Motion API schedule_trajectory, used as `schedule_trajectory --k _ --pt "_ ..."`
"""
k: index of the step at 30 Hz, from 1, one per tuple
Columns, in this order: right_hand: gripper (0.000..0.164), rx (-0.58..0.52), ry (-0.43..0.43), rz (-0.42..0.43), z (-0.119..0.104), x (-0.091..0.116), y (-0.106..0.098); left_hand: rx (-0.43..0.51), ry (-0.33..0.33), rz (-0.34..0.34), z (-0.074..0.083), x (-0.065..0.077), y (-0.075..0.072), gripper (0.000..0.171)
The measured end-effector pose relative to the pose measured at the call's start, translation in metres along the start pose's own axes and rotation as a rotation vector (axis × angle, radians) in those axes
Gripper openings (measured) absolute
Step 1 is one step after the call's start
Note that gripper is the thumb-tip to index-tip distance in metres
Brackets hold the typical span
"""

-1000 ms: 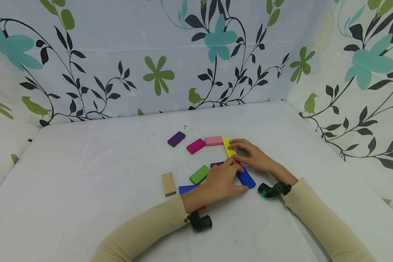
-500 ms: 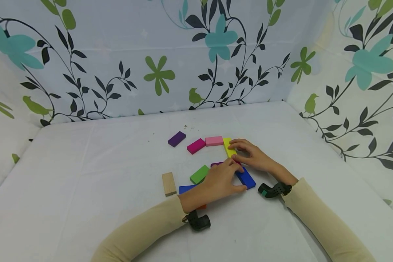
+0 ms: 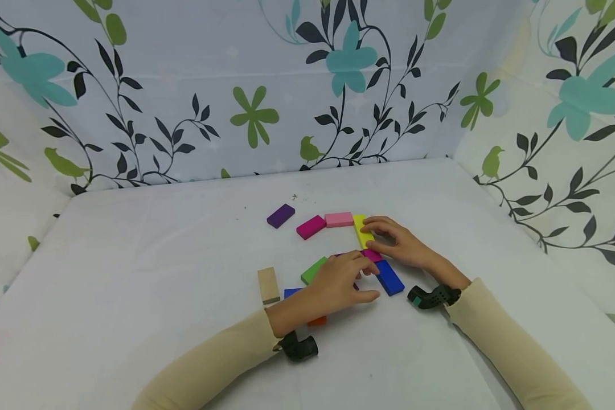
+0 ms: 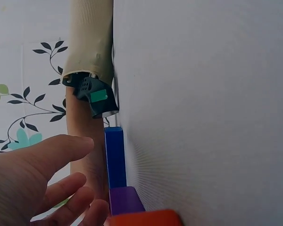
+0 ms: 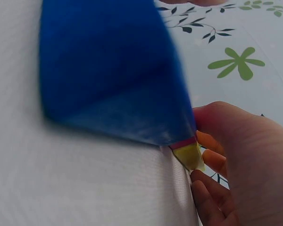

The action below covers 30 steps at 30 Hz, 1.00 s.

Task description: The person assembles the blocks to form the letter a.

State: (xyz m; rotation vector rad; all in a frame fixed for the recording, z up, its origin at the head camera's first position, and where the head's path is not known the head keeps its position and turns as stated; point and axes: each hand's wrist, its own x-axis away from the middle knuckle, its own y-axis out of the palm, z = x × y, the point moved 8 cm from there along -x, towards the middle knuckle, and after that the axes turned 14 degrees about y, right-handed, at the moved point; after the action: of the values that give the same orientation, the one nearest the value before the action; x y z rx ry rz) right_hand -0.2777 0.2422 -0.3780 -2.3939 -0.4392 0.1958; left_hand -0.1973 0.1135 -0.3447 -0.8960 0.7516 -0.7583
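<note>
In the head view, my left hand [image 3: 340,282] hovers over the near blocks, thumb and fingers apart with nothing between them. It partly covers a green block [image 3: 314,270], a blue block [image 3: 291,292] and an orange block [image 3: 318,321]. My right hand [image 3: 401,244] rests its fingertips and thumb along the right side of a yellow block [image 3: 361,228], without curling round it. Below the yellow block come a small magenta block [image 3: 372,255] and another blue block [image 3: 390,278], end to end. In the left wrist view, a purple block [image 4: 125,200] lies beyond the orange one.
A pink block [image 3: 339,219] adjoins the yellow one, with a second magenta block [image 3: 311,227] and a dark purple block [image 3: 281,216] to its left. A plain wooden block [image 3: 269,286] lies apart at the left. Patterned cloth [image 3: 184,85] hangs behind the white table [image 3: 148,256].
My left hand has drawn back leftward from the right-hand blue block, uncovering it and the small magenta block. My right hand stays by the yellow block. The head view has shifted slightly.
</note>
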Motion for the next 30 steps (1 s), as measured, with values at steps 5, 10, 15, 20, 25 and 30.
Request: schedule_trajectory --k 5,10,15,20,25,30 --pt "0.035 -0.001 0.006 -0.001 0.003 -0.001 0.001 0.029 0.0 0.016 -0.004 0.01 -0.002 0.031" --pt "0.035 0.006 0.007 0.002 0.001 -0.001 0.0 0.044 -0.003 0.048 -0.006 0.018 -0.008 0.029" --pt "0.035 0.009 0.008 0.001 0.0 0.0 0.0 0.054 0.003 0.073 -0.008 0.026 -0.012 0.028" --pt "0.034 0.01 0.002 0.003 0.0 0.0 0.0 0.048 -0.018 0.059 -0.012 0.032 -0.014 0.03" --pt "0.034 0.002 -0.003 0.0 0.0 0.0 0.001 0.03 -0.035 0.033 -0.016 0.037 -0.013 0.033" --pt "0.034 -0.001 -0.005 0.001 -0.001 0.001 0.0 0.036 -0.03 0.019 -0.016 0.041 -0.013 0.03"
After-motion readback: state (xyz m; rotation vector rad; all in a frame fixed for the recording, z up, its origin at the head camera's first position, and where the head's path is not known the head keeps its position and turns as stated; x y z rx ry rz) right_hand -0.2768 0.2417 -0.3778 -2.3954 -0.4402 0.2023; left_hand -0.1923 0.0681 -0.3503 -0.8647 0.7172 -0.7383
